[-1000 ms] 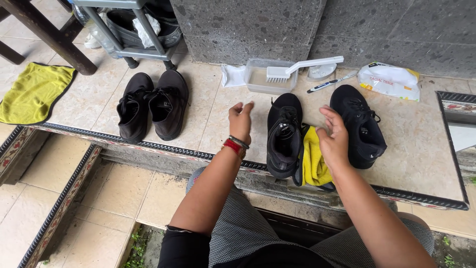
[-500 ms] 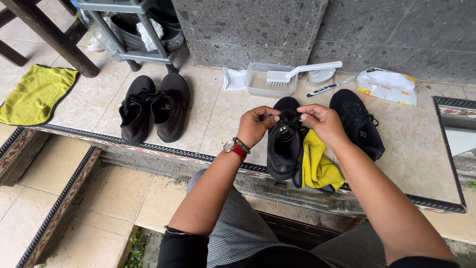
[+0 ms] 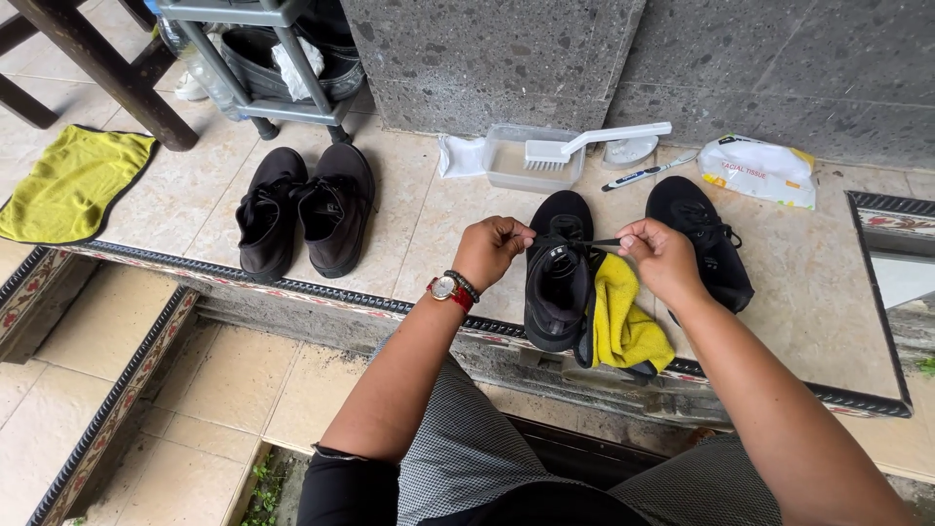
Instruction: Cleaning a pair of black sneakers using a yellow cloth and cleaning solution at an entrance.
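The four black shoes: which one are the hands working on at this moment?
The black shoe beside the yellow cloth. The left hand and right hand pull its lace taut; the other three lie untouched.

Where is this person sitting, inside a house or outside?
Probably outside, on a home's tiled porch step: a grey stone wall rises behind, small green weeds grow below, and black lace-up shoes rest there.

Grey stone wall (image 3: 682,58) behind a beige tiled ledge (image 3: 818,292) with patterned border. Tiled steps (image 3: 136,390) drop below. Dark wooden legs (image 3: 107,73) and a grey metal rack (image 3: 263,58) stand upper left, in daylight.
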